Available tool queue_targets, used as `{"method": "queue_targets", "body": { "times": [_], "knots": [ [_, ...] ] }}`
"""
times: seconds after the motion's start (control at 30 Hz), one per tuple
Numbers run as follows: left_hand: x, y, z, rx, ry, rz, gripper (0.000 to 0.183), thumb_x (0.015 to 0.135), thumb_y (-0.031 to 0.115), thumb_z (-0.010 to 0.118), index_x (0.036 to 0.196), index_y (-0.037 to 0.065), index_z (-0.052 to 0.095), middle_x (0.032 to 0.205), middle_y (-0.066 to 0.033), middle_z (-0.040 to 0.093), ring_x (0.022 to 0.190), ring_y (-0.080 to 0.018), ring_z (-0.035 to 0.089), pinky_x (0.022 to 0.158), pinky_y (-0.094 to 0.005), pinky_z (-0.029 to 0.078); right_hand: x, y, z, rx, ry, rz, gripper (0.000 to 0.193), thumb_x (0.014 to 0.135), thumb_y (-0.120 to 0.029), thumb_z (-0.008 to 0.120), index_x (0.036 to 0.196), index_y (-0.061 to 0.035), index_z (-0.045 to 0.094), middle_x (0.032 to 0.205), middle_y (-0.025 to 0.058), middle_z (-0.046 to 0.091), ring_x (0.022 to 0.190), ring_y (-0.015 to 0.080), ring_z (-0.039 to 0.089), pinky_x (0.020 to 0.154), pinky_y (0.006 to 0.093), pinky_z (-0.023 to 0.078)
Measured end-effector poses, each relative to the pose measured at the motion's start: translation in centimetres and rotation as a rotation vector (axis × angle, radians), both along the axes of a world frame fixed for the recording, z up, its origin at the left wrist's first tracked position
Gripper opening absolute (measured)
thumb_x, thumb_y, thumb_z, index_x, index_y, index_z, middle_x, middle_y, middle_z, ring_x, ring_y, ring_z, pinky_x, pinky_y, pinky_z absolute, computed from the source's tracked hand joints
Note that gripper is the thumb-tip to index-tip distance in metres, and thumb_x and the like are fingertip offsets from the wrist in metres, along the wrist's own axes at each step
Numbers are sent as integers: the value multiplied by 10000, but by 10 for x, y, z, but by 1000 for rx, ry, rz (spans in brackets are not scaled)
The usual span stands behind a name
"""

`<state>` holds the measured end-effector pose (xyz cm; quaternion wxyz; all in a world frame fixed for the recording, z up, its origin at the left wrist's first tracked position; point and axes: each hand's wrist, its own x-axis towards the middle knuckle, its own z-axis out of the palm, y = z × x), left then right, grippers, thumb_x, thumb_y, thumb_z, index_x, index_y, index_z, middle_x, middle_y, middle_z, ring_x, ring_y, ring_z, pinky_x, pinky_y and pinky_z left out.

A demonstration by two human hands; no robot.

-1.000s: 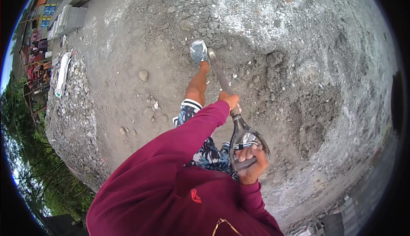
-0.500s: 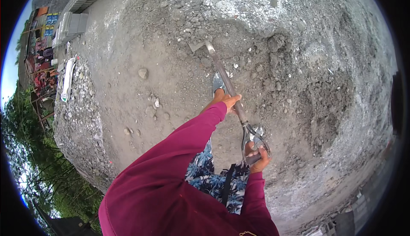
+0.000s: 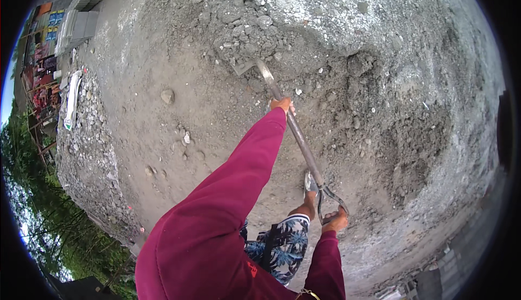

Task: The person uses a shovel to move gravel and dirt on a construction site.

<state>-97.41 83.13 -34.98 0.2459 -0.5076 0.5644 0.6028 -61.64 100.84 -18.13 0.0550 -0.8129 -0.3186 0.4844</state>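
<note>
A shovel (image 3: 305, 147) with a long worn shaft slants across the ground in front of me. My left hand (image 3: 282, 104) is closed round the shaft, low down near the blade. At the near end, my right hand (image 3: 335, 221) grips the forked D-shaped handle. The blade (image 3: 244, 68) shows only by its rear edge; grey soil and stones (image 3: 252, 42) cover the rest, and I cannot tell whether they lie on it or in front of it.
Loose dug soil (image 3: 407, 142) lies to the right, whitish gravel (image 3: 320, 1) beyond. A larger stone (image 3: 167, 96) sits left of the shovel. Grey blocks (image 3: 76, 28) are stacked at the far left, near a gravel heap (image 3: 89, 159). My shoe (image 3: 309, 183) stands beside the shaft.
My left hand has slid along the shaft toward the blade. The handle and my right hand have come nearer to me, and more soil now covers the blade.
</note>
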Motion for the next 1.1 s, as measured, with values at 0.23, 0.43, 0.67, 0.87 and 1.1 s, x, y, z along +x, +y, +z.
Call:
{"method": "queue_targets", "body": {
  "times": [0.23, 0.43, 0.67, 0.87, 1.1],
  "knots": [
    [119, 29, 109, 106, 60, -50, 237, 807, 168, 652, 913, 1, 524, 706, -112, 574, 545, -228, 595, 461, -391, 546, 109, 46, 94, 87, 43, 128, 288, 801, -215, 612, 608, -83, 444, 483, 51, 425, 355, 203, 442, 311, 326, 279],
    [255, 28, 192, 221, 71, 254, 343, 807, 188, 635, 1011, -21, 456, 736, -157, 598, 505, -233, 586, 436, -395, 522, 208, 94, 227, 205, 122, 404, 252, 774, -291, 623, 657, -135, 464, 514, -17, 374, 357, 141, 377, 325, 260, 280],
    [431, 47, 245, 657, 243, 748, 190, 783, 197, 683, 792, 43, 572, 679, -101, 593, 536, -246, 594, 497, -440, 531, 251, 142, 318, 398, 92, 833, 333, 781, -307, 621, 589, -99, 445, 486, -5, 391, 356, 127, 379, 334, 262, 274],
    [583, -58, 265, 652, 250, 1237, 191, 770, 227, 679, 788, 66, 578, 701, -81, 580, 624, -234, 610, 549, -434, 544, 220, 66, 320, 471, 50, 1341, 349, 783, -307, 619, 573, -90, 444, 478, 1, 403, 355, 125, 380, 338, 263, 274],
    [964, -331, 289, 99, 350, 1941, 196, 772, 139, 632, 877, -18, 582, 730, -124, 585, 582, -263, 601, 530, -447, 553, 300, -217, 304, 52, 192, 2091, 368, 786, -306, 618, 554, -79, 443, 469, 8, 417, 354, 123, 381, 343, 264, 274]
  ]
}}
